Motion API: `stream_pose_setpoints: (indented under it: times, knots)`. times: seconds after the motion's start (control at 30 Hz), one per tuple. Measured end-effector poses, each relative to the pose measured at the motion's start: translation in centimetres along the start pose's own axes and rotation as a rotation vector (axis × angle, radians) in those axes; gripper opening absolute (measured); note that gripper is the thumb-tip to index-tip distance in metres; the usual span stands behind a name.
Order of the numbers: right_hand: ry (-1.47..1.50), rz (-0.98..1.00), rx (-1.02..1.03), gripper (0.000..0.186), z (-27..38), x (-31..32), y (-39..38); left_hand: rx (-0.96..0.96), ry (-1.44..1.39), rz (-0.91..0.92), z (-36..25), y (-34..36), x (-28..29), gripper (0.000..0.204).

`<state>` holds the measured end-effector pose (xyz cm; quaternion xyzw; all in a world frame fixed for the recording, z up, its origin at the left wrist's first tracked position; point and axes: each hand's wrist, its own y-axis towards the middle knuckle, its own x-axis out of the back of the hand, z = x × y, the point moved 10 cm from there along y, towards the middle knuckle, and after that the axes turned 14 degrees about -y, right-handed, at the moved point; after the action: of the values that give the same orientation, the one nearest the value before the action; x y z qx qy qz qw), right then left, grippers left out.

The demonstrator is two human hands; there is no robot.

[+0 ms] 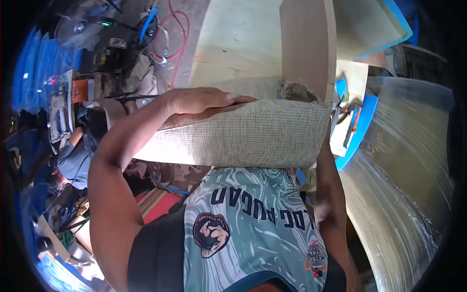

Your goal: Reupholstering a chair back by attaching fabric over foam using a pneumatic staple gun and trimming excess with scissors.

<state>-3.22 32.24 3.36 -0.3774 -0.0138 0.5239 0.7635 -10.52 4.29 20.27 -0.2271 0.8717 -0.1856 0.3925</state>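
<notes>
A curved panel wrapped in coarse beige woven mesh (243,136) is held in front of my chest. My left hand (204,100) lies flat along its top edge, fingers stretched out to the right and pressing on the mesh where brown wood shows underneath. My right forearm (331,194) rises along the right end of the panel. The right hand itself is hidden behind the mesh. Frayed mesh sticks up at the panel's upper right corner (296,90).
An upright brown board (309,44) stands behind the panel on pale plywood (233,39). At right lie a blue-edged board with hand tools (357,129) and a large plastic-wrapped curved piece (404,170). Another person (73,158) crouches at left near a fan (78,27), red cables (177,29) and clutter.
</notes>
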Motion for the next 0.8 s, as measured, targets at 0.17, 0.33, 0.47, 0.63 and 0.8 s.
stream_pose_setpoints:
  times: [0.17, 0.33, 0.47, 0.63, 0.8]
  knots:
    - [0.128, 0.038, -0.070, 0.035, -2.0, -1.4, -2.7, 0.471, 0.035, 0.135, 6.3, 5.8, 0.4, 0.065]
    - [0.152, -0.011, -0.044, 0.034, -1.7, -1.6, -2.5, 0.503, -0.231, 0.281, 7.4, 9.8, -1.5, 0.062]
    - [0.102, -0.144, 0.044, 0.033, 0.1, -0.8, 0.1, 0.196, 0.659, 0.199, 1.8, 13.2, 0.9, 0.057]
    - [-0.988, -0.447, 0.327, 0.054, 7.2, -1.2, 1.4, -0.385, 0.987, -0.277, -14.3, 9.6, -2.8, 0.022]
    - [-0.967, -0.357, 0.260, 0.056, 8.8, -3.8, 0.2, -1.167, 1.754, 0.070, -18.1, 10.5, -18.4, 0.059]
